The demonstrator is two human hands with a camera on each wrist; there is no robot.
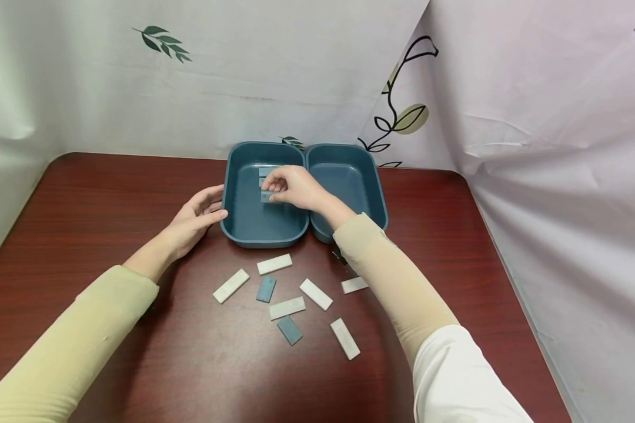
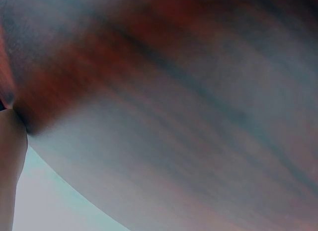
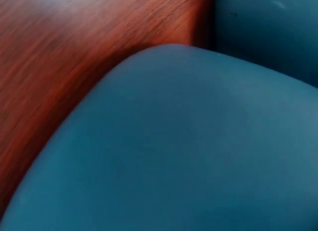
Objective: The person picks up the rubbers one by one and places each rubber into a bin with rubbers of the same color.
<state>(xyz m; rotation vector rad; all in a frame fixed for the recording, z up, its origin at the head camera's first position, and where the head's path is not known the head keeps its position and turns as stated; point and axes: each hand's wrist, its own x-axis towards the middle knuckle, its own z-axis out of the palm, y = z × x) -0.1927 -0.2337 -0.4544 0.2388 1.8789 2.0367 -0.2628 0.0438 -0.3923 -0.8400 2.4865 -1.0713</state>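
Observation:
Two dark blue trays stand side by side at the back of the table. My right hand [image 1: 298,187] reaches into the left tray [image 1: 238,226], pinching a blue-grey tile [image 1: 266,197] between thumb and fingers near the tray floor. More blue-grey tiles [image 1: 264,172] lie just behind it, partly covered by the fingers. At the left tray's outer side, my left hand [image 1: 190,223] rests with its thumb against the rim and its fingers loosely bent along the wall. The left wrist view is mostly blurred tabletop; the right wrist view shows blue tray surfaces and wood.
Several whitish tiles [image 1: 287,308] are scattered over the brown table [image 1: 190,364] in front of the trays. Among them lie two blue-grey tiles, one nearer [image 1: 289,330] and one farther [image 1: 266,289]. The right tray [image 1: 346,170] is partly hidden by the right forearm. A white curtain hangs behind.

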